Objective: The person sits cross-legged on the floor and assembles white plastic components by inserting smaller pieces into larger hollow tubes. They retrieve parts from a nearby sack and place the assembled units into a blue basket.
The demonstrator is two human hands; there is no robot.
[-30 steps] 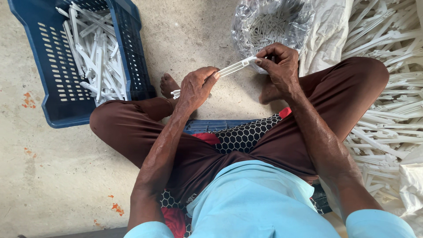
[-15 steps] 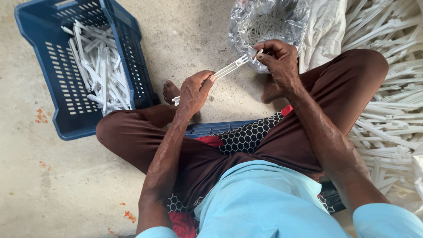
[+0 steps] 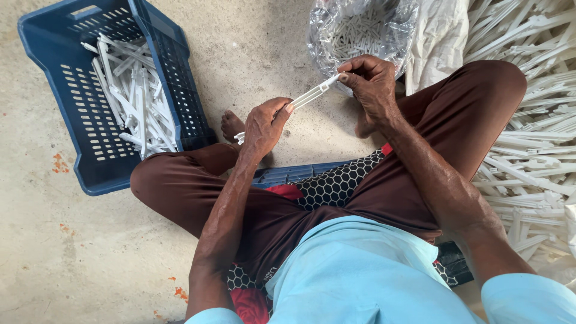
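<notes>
Both my hands hold one long white plastic strip (image 3: 310, 95) above my crossed legs. My left hand (image 3: 264, 125) grips its lower left end, and a short bit sticks out below the fist. The fingertips of my right hand (image 3: 372, 84) pinch the strip's upper right end, close to a clear plastic bag (image 3: 360, 27) holding small white pieces.
A blue slotted crate (image 3: 96, 150) with several white strips inside stands on the concrete floor at the left. A big heap of white plastic strips (image 3: 531, 144) lies at the right beside a white sack (image 3: 441, 42). I sit cross-legged on a patterned cushion (image 3: 336, 183).
The view has shifted a little. Both hands keep hold of the white strip, and the right hand's fingers have worked at its upper end near the bag.
</notes>
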